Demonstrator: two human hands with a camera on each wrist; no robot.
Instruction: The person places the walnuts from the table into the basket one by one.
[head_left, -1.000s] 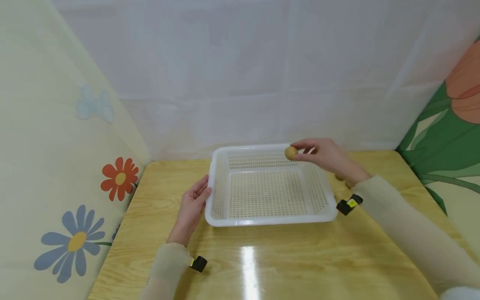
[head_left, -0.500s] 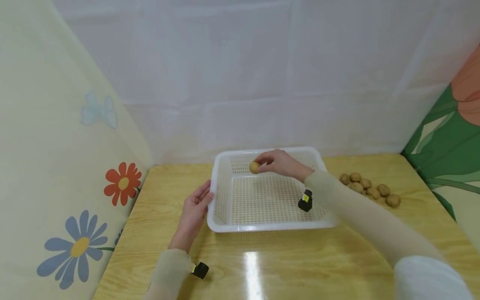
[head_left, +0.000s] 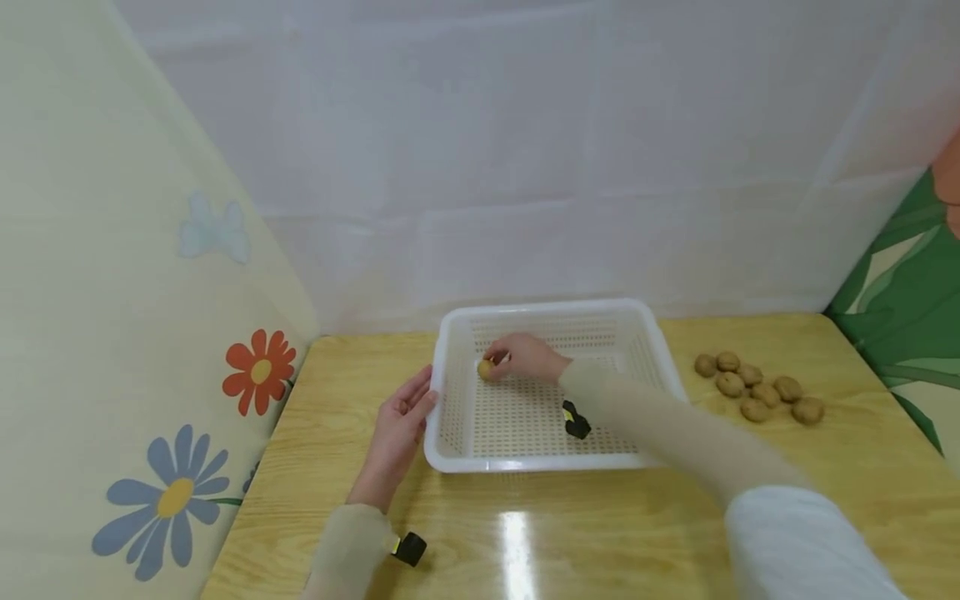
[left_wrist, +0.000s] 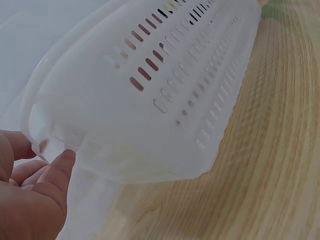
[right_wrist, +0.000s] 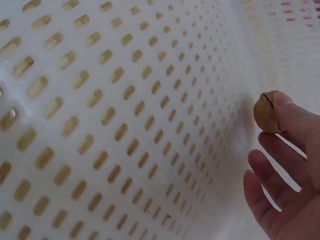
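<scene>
My right hand (head_left: 527, 357) is inside a white plastic basket (head_left: 551, 464), pinching a walnut (head_left: 486, 369) between thumb and fingers low in the far left corner. Up close in the right wrist view, the walnut (right_wrist: 268, 112) is round and brown with a dark seam, held close over the slotted floor; the other fingers are spread. My left hand (head_left: 397, 423) grips the basket's left rim, thumb on the near side. The left wrist view shows thumb and fingers of that hand (left_wrist: 37, 192) at the handle end, the basket side tilted in this view.
Several walnuts (head_left: 757, 387) lie in a loose group on the wooden table (head_left: 600, 533), right of the basket. A white cloth wall (head_left: 450, 167) stands behind, and flower-printed panels (head_left: 150, 333) flank the table. My right forearm crosses the basket's right rim.
The right hand has carried the walnut from over the basket's far right rim leftward and down into its far left corner. The walnuts on the table have come into view. The left hand stays at the rim.
</scene>
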